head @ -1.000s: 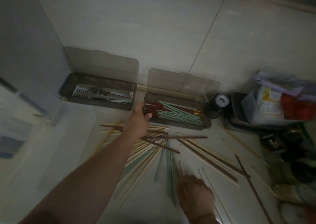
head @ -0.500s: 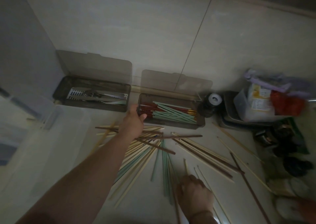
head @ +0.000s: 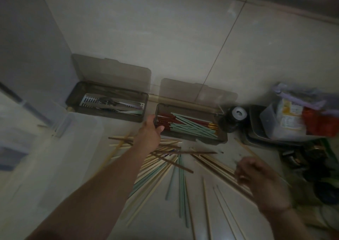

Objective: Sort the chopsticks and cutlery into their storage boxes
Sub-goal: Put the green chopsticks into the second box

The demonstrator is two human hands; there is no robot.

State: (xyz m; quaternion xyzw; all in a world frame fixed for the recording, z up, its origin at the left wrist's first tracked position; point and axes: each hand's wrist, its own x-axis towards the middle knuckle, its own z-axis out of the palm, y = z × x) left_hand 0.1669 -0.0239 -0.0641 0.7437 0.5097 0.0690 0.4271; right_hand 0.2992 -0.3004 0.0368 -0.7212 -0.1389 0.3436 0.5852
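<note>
Two dark translucent storage boxes stand open against the wall. The left box holds metal cutlery. The right box holds red and pale green chopsticks. My left hand grips the right box's left end, thumb on its near rim. Loose chopsticks in wood, brown and green lie fanned over the counter in front of the boxes. My right hand hovers over the right part of the pile with fingers curled; it is blurred, and a thin wooden chopstick runs by its fingers.
A large clear plastic bin fills the left side. A dark jar with a white cap stands right of the chopstick box. Trays, a plastic container with packets and dark clutter crowd the right edge. Tiled wall behind.
My right hand has lifted from the near centre of the pile and swung to the right. My left hand stays on the end of the chopstick box.
</note>
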